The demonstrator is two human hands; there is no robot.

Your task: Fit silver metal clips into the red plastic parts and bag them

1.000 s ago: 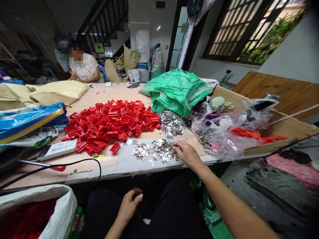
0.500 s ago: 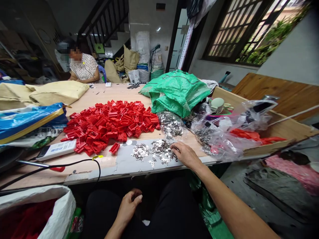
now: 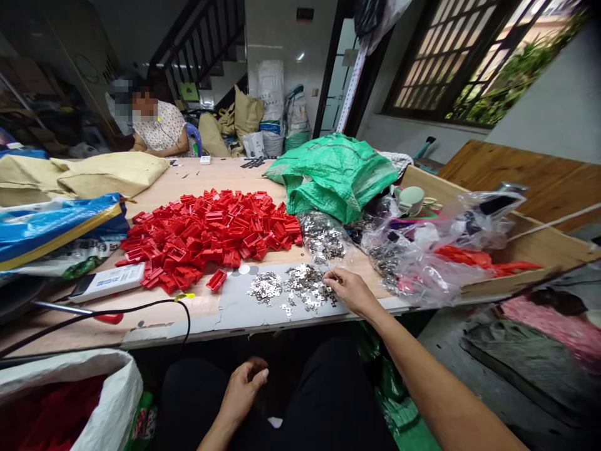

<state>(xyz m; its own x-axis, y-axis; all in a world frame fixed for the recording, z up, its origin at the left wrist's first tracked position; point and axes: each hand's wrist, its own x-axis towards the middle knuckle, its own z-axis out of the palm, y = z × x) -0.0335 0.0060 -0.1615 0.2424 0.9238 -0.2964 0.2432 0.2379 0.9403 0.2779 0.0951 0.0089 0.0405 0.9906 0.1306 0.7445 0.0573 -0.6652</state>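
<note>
My right hand rests on the table's front edge, fingertips pinched at the right side of a pile of small silver metal clips. A second smaller clip pile lies to its left. Both piles sit on a grey cardboard sheet. A big heap of red plastic housings covers the table's middle, with one loose red housing near the clips. My left hand hangs below the table over my lap, fingers curled closed; what it holds is hidden.
A green plastic bag and clear bags of metal parts crowd the right. A white device and black cable lie at left, beside blue and tan sacks. Another person sits at the far end. A white sack stands below left.
My right hand has shifted slightly among the silver clips, its fingertips drawing together. My left hand stays in my lap.
</note>
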